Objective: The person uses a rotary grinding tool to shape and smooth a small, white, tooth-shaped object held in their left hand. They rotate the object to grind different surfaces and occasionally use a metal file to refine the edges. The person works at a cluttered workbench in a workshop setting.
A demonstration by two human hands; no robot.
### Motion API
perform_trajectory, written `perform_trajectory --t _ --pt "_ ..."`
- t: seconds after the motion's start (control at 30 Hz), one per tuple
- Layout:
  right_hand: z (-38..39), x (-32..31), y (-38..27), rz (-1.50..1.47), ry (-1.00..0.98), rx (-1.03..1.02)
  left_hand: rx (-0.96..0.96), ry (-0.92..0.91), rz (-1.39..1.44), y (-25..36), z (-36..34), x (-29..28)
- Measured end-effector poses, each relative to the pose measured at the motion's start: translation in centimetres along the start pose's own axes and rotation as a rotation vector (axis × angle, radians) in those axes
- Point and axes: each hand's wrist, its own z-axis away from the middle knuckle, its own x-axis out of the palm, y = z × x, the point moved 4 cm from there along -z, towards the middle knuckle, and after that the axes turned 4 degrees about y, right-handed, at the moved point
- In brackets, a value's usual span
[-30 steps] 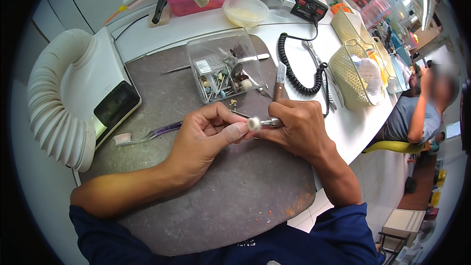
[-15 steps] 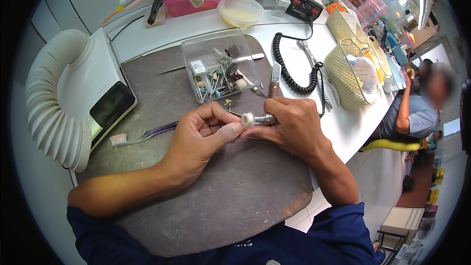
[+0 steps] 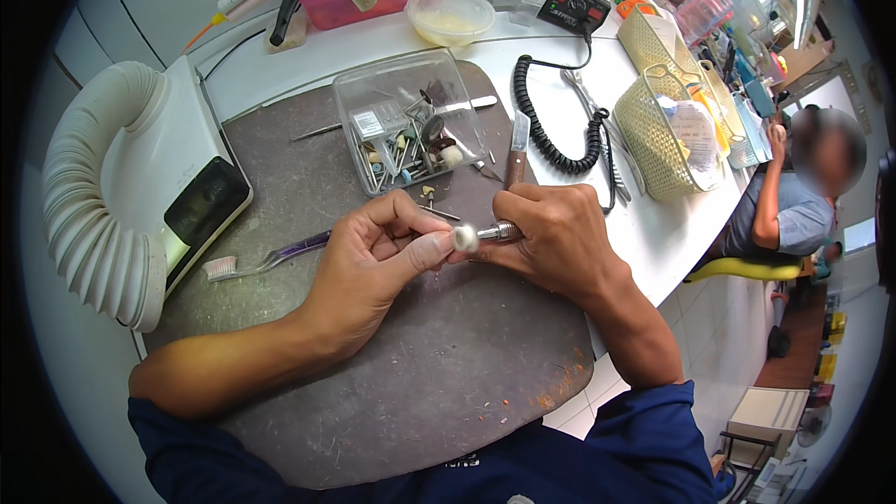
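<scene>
My right hand [image 3: 571,241] is closed around a metal rotary handpiece [image 3: 505,231], its tip pointing left. On that tip sits a small white polishing wheel [image 3: 465,239], blurred at its edges. The wheel is right at the fingertips of my left hand [image 3: 373,257], where thumb and fingers are pinched together. Whatever they hold is hidden behind the wheel and fingers. Just beyond both hands, a clear plastic box [image 3: 420,67] contains several mounted burs and polishing tips. A toothbrush [image 3: 297,248] with a purple handle lies left of my left hand.
A white ribbed suction hose [image 3: 79,215] arches at the left. Behind my right hand are a wooden-handled knife [image 3: 517,163], a black coiled cord [image 3: 562,163] and a control box [image 3: 574,5]. Cream baskets [image 3: 658,145] stand at right; another person [image 3: 789,205] sits beyond.
The wheel has shifted slightly left and down against my left fingertips, and its face is turned differently. Both hands keep their grips. The whole view has shifted a little.
</scene>
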Motion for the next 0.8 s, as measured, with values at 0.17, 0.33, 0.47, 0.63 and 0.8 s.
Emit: perform_trajectory --t 0.17,0.33,0.47,0.63,0.8 --pt "-0.18 -0.21 0.04 0.009 0.013 0.027 0.006 -0.001 -0.007 -0.17 -0.06 -0.28" --pt "0.06 0.07 0.04 -0.001 0.008 -0.05 0.0 -0.012 -0.006 0.06 -0.11 0.0" --pt "-0.03 0.09 0.03 0.011 0.02 0.0 -0.004 0.0 -0.003 -0.06 -0.12 -0.16" --pt "-0.03 0.1 0.3 0.042 -0.018 0.072 0.002 -0.003 -0.005 -0.06 -0.12 -0.31" --pt "-0.01 0.08 0.07 0.01 0.03 0.002 -0.005 -0.022 0.006 0.15 -0.13 0.06"
